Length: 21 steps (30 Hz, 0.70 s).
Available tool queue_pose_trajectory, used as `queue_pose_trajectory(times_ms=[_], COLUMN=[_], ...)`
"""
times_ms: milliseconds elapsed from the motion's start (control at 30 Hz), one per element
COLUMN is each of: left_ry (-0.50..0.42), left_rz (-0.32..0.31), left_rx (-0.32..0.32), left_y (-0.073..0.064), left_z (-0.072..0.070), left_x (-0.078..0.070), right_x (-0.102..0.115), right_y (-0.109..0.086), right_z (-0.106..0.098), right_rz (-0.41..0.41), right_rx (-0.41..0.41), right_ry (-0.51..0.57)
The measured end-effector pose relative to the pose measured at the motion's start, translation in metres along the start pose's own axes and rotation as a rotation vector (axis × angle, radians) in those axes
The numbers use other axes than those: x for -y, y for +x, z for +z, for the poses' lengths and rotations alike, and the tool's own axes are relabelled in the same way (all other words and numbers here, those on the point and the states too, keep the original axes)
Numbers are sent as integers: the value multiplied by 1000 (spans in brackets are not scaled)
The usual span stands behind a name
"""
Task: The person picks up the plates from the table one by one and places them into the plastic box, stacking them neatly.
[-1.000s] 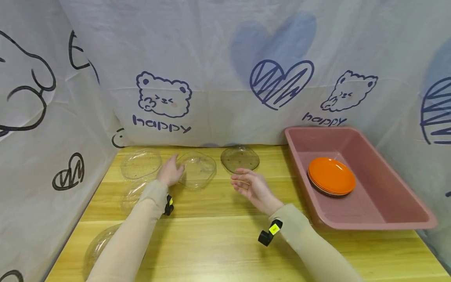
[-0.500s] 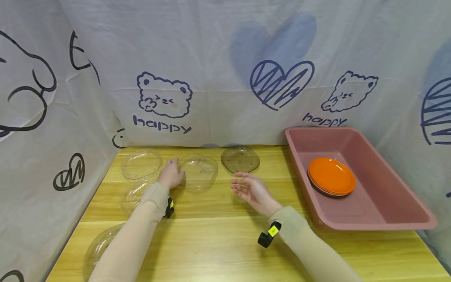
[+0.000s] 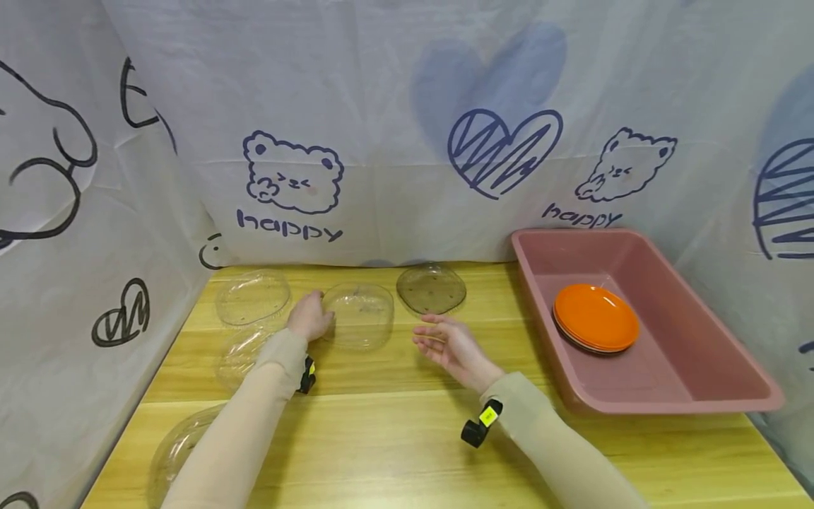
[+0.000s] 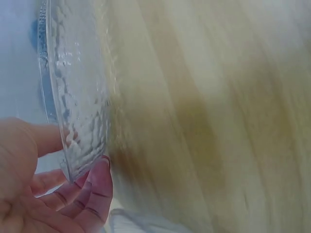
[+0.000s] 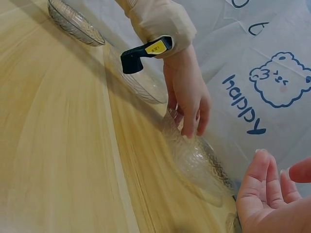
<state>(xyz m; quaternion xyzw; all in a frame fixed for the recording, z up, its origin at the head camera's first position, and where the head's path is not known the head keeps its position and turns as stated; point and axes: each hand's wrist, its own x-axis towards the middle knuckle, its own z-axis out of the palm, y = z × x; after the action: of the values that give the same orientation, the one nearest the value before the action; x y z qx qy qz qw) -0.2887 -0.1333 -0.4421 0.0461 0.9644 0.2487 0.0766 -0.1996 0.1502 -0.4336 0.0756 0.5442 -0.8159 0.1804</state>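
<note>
My left hand [image 3: 310, 317] pinches the left rim of a clear, wavy-textured dish [image 3: 359, 318] near the back of the wooden table. In the left wrist view the rim of the clear dish [image 4: 80, 82] stands between thumb and fingers. My right hand [image 3: 459, 350] hovers to the right with fingers loosely bent and holds nothing. Just beyond its fingertips lies a smoky brown clear dish [image 3: 432, 288]. The right wrist view shows my left hand [image 5: 188, 92] at the dish, and part of my right hand [image 5: 272, 208].
More clear dishes lie along the left: one at the back [image 3: 253, 298], one before it [image 3: 237, 359], and a larger bowl [image 3: 172, 452] partly behind my sleeve. On the right a pink tub [image 3: 706, 318] holds a stack of orange-topped plates [image 3: 596, 317]. Printed cloth [image 3: 394, 141] hangs behind.
The clear dish has turned a little and shifted slightly toward me, with my left hand still at its rim. My right hand has dropped slightly toward me.
</note>
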Motion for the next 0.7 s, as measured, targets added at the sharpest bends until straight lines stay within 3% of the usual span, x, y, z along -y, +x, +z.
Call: queue_pose_trajectory(times_ms=[333, 700], left_ry=[56, -31], left_rz=[-39, -58], left_rx=[17, 74], left_y=[0, -1], left_z=[5, 8], left_x=[1, 0], right_x=[-4, -6], right_y=[-1, -2], right_z=[0, -6], right_rz=[4, 17], right_rx=[14, 12], right_ry=[5, 12])
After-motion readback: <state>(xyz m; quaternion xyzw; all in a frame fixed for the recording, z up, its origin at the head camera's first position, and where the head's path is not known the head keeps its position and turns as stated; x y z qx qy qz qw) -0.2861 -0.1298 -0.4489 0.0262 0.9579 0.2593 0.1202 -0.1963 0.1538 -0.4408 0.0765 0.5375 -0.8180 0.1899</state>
